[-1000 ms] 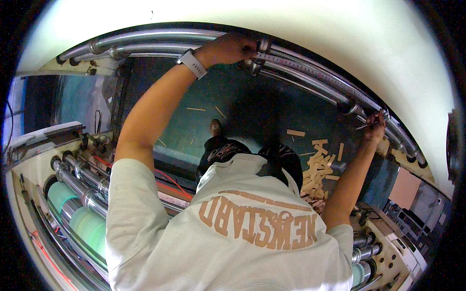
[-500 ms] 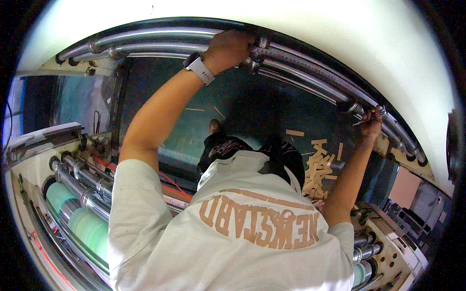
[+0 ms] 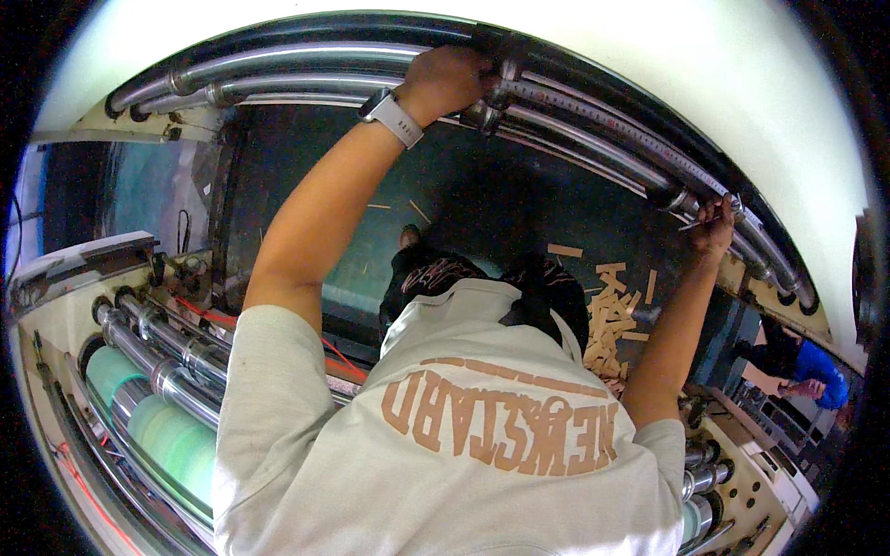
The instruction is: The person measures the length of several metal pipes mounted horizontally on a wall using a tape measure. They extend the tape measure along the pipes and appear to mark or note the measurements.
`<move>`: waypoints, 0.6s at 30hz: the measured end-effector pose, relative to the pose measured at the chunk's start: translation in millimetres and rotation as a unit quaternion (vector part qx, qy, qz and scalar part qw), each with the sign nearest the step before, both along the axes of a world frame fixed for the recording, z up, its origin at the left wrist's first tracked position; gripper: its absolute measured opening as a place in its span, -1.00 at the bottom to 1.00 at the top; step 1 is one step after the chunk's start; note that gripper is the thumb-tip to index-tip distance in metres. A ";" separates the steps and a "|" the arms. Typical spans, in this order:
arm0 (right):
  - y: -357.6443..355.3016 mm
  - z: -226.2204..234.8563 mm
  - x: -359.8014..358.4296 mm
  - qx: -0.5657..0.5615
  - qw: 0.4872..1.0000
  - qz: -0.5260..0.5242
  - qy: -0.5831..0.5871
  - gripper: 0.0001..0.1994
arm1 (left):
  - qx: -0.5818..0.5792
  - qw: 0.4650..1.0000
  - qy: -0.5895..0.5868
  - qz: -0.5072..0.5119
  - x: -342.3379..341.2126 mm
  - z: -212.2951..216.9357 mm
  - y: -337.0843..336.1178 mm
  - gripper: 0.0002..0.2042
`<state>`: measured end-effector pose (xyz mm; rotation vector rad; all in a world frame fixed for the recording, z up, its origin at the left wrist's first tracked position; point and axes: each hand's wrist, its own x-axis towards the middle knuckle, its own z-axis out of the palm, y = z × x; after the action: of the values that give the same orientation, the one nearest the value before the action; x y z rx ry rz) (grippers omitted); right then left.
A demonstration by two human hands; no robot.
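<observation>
Several metal rods (image 3: 306, 59) run beside our fingers as our right hand (image 3: 712, 228) pinches a measuring strip (image 3: 619, 124), stretching from those fingertips toward our left hand (image 3: 450, 85), whose shadowed grip we cannot tell.

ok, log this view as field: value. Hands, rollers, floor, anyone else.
left grip: beside a dark ring-shaped metal collar; fingertips hidden
rollers: long shiny steel cylinders along the top; pale green cylindrical roller lower left
tape: narrow silver ruled strip along the steel cylinders, between both grips
right grip: at the strip's right end, closed on a thin pale rod-like item, kind unclear
floor: dark, with heaped flat tan strips
others: person in blue top, far right
</observation>
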<state>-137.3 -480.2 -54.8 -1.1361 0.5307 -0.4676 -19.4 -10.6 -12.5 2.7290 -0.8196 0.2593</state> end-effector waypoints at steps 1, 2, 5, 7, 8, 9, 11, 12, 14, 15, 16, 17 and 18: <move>0.0 0.4 -0.1 0.013 1.000 -0.003 -0.003 -0.80 | 0.007 1.000 0.009 -0.005 1.4 -0.9 0.4 -0.74; 0.2 0.5 0.2 0.019 1.000 -0.007 -0.006 -0.80 | 0.007 1.000 0.005 -0.003 2.5 -1.5 0.5 -0.74; 1.0 0.6 0.5 0.008 1.000 -0.014 0.002 -0.80 | 0.011 1.000 0.002 0.001 2.9 -1.8 -0.6 -0.73; 1.5 -0.3 0.8 0.000 1.000 -0.028 0.005 -0.80 | 0.023 1.000 0.014 0.002 2.7 -0.1 -1.3 -0.73; 1.7 -0.8 1.3 0.000 0.999 -0.040 0.002 -0.80 | 0.033 0.999 0.019 0.004 2.9 1.0 -1.9 -0.72; 1.8 -1.1 1.0 0.003 0.999 -0.034 -0.005 -0.80 | 0.046 0.999 0.028 0.007 3.0 2.1 -2.6 -0.72; 1.6 -0.9 0.5 -0.001 1.000 -0.023 -0.014 -0.80 | 0.055 0.998 0.043 0.007 3.2 3.7 -3.2 -0.72; 1.5 -0.4 0.3 0.004 1.000 -0.009 -0.016 -0.80 | 0.052 0.997 0.049 0.004 3.7 4.3 -3.3 -0.72; 1.9 0.5 0.4 -0.006 1.000 -0.005 -0.014 -0.80 | 0.048 0.997 0.060 0.003 5.1 4.3 -3.5 -0.72; 2.0 1.2 0.5 -0.008 1.000 -0.004 -0.010 -0.79 | 0.048 0.997 0.065 0.006 5.5 3.7 -4.2 -0.71; 2.2 1.6 0.7 -0.008 1.000 -0.011 -0.007 -0.79 | 0.047 0.996 0.070 0.007 6.2 2.8 -4.7 -0.71; 2.4 1.7 0.9 -0.009 1.000 -0.019 -0.004 -0.79 | 0.046 0.997 0.065 0.005 6.8 2.1 -4.7 -0.71; 2.2 1.6 1.1 -0.009 1.000 -0.016 -0.005 -0.79 | 0.045 0.997 0.059 0.002 7.4 1.2 -5.1 -0.71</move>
<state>-136.2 -478.0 -53.2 -1.1425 0.5374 -0.5059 -12.1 -15.7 -11.3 2.7970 -0.8119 0.0616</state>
